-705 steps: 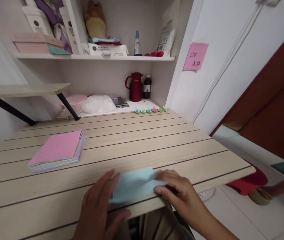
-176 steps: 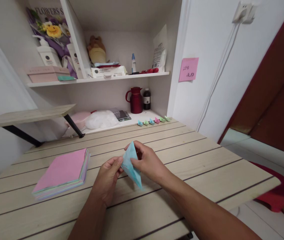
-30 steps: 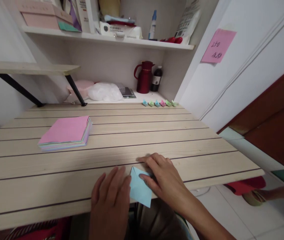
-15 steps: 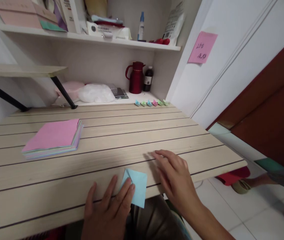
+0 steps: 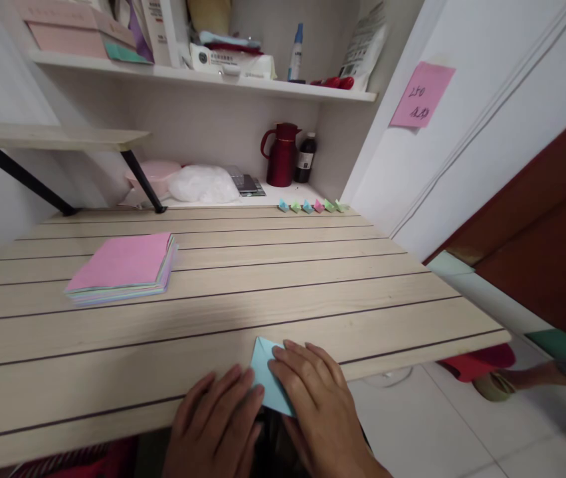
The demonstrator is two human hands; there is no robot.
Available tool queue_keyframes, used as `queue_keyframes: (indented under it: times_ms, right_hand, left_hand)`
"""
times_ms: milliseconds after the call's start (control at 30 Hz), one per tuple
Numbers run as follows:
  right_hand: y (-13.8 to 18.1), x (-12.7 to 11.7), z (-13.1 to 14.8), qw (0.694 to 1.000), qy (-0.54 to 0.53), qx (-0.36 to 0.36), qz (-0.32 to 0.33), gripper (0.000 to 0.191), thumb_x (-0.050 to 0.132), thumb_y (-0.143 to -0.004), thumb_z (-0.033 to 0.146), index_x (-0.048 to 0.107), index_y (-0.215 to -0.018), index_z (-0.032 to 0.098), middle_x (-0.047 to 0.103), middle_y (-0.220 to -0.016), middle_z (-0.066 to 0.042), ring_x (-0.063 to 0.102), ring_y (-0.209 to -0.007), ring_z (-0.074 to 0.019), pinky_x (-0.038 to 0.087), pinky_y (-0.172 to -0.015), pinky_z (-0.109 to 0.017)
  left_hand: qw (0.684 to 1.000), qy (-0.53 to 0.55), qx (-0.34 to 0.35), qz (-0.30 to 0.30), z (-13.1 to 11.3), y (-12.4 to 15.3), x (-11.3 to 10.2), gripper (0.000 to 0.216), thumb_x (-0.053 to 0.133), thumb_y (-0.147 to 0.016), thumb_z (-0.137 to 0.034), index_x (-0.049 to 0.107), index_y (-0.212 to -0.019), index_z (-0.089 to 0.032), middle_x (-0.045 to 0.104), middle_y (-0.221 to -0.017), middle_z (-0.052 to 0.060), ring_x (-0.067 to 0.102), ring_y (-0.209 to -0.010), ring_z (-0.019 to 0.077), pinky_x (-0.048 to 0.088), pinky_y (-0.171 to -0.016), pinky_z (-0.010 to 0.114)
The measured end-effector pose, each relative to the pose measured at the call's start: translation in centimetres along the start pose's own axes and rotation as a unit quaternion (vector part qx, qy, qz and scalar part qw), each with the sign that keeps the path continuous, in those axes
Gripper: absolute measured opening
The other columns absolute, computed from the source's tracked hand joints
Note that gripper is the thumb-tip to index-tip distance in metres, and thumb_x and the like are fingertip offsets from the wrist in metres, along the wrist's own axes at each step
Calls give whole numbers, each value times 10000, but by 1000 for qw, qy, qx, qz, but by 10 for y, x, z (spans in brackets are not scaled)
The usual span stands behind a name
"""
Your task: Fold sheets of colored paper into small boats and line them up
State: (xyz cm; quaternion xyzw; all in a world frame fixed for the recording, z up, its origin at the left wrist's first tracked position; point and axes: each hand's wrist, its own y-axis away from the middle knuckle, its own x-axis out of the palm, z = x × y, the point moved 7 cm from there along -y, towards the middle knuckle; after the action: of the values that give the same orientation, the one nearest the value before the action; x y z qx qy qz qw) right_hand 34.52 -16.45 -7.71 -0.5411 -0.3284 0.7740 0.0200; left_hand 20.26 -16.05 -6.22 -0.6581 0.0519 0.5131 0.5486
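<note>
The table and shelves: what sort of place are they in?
Probably a room in a home or dormitory, though I can't be certain. The table meets white shelves holding everyday things, such as a red jug and a pink box.

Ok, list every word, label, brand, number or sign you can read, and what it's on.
"250" on the pink note; handwriting below it unclear.
White packet: print too small to read.
Blue-capped bottle: label too blurred.
Dark bottle: label too small.
White bag: print too blurred.
Pink box: lettering too faint.
Tall white container: print too blurred.
</note>
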Motion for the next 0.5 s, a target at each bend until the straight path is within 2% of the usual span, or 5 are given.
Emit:
queue_keyframes:
  times_ms: [100,233,333,400,500]
  right_hand:
    - [2,-7,6,996,-79,-20,-42,312,506,-823,120,578,-1110,220,697,-1157,-70,598,-1169,-269,427,-996,-474]
    - [3,-18,7,960,-263,40,-83,220,528,-824,96,582,-958,263,731,-985,-13,671,-1019,-232,451,-945,-430]
    - [6,-15,-8,854,-450,231,-121,87,631,-844,209,565,-797,240,718,-897,-12,682,-854,-199,511,-787,-338]
    - [13,-5,-12,752,-542,356,-122,245,732,-794,328,530,-708,218,689,-818,-6,644,-730,-170,498,-659,-277]
    - [17,7,-7,625,-630,447,-115,356,830,-676,412,537,-731,217,636,-713,31,584,-635,-140,474,-615,-256]
  left_hand:
    - [998,57,-24,-15,0,13,-5,312,588,-851,-219,600,-1162,-213,761,-1006,-1,677,-984,128,415,-1024,261]
    - [980,101,-171,-27,11,36,-3,501,558,-882,-505,505,-1306,-244,692,-1158,90,646,-1083,221,505,-951,357]
    - [956,149,-249,-35,12,34,-1,671,558,-842,-593,395,-1420,-292,610,-1282,129,597,-1173,283,512,-958,441]
    - [938,197,-283,-48,11,22,-3,692,540,-843,-609,354,-1443,-319,593,-1304,128,576,-1209,295,510,-969,464]
    - [899,280,-333,-51,12,-1,-8,619,465,-839,-678,469,-1354,-334,634,-1233,108,632,-1115,274,553,-896,420]
